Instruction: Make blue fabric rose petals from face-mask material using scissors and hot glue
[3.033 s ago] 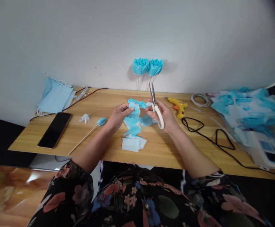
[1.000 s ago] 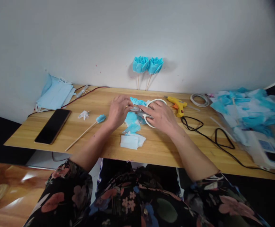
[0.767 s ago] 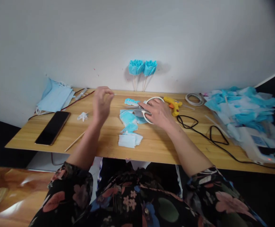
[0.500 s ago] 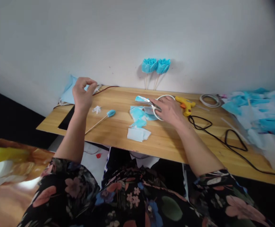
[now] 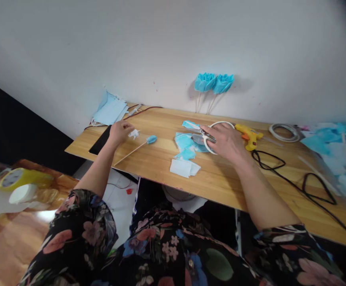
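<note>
My right hand [image 5: 227,142] is closed on white-handled scissors [image 5: 208,136], whose blades point left over a small blue piece [image 5: 190,125]. Blue cut pieces [image 5: 185,145] and folded white pieces [image 5: 184,168] lie just left of and below the scissors. My left hand [image 5: 121,132] is low at the desk's left part, fingers bent together, beside a small white scrap [image 5: 134,134]; whether it pinches anything is too small to tell. A stick with a blue bud [image 5: 152,139] lies between my hands.
Two blue flowers [image 5: 214,82] on sticks lean on the wall. Blue masks [image 5: 110,110] and a black phone [image 5: 100,141] are left. A yellow glue gun [image 5: 249,137], its black cord, a white coil [image 5: 284,132] and bagged blue pieces [image 5: 333,145] are right.
My left hand has come down from above the masks toward the desk, beside the white scrap. The view has shifted left; my right hand still holds the scissors.
</note>
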A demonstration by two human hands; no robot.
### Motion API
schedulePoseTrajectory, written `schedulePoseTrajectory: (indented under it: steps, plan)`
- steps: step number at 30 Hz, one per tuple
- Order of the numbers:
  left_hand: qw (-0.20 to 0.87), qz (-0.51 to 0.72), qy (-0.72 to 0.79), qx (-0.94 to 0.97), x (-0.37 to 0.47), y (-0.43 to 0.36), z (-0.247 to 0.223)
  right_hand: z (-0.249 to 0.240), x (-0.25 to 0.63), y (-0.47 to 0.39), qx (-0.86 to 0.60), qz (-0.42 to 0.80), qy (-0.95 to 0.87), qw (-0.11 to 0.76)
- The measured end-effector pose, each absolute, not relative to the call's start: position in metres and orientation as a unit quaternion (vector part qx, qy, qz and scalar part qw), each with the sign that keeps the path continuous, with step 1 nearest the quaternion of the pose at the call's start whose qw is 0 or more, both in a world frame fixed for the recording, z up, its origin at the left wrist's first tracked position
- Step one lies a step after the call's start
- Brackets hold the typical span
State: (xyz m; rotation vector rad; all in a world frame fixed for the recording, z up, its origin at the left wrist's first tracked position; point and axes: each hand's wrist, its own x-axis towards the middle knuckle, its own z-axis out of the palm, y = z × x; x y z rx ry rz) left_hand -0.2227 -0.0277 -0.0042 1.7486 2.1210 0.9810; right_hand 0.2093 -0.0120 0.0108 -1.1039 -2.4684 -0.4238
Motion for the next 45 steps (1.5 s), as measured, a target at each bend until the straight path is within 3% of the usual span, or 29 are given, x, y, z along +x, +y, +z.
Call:
schedulePoseTrajectory:
  steps: [4,9,14,19,27,36,40,45]
  plan:
    - [0.067,0.356,0.727,0.584,-0.220,-0.026,0.000,0.013,0.209,-0.012,-0.409,-0.133,-0.878,0.211]
    - [0.001,0.477,0.649,0.593,-0.175,-0.020,0.019,0.017,0.202,-0.018,-0.424,-0.049,-0.873,0.236]
    - [0.038,0.526,0.541,0.655,-0.104,-0.013,0.035,0.022,0.206,-0.013,-0.472,0.052,-0.840,0.262]
    - [0.117,0.530,0.473,0.695,-0.050,0.001,0.034,0.042,0.267,-0.011,-0.594,0.103,-0.741,0.297]
    - [0.188,0.486,0.478,0.707,-0.029,0.018,-0.001,0.033,0.404,-0.027,-0.838,0.001,-0.529,0.135]
    - [0.235,0.485,0.500,0.678,-0.049,0.025,-0.029,0.023,0.418,-0.022,-0.829,-0.029,-0.548,-0.111]
    - [0.234,0.497,0.487,0.679,-0.049,0.025,-0.024,0.039,0.403,-0.014,-0.833,-0.085,-0.537,-0.102]
    - [0.217,0.498,0.489,0.682,-0.047,0.024,-0.018,0.039,0.404,-0.008,-0.845,-0.048,-0.522,-0.105]
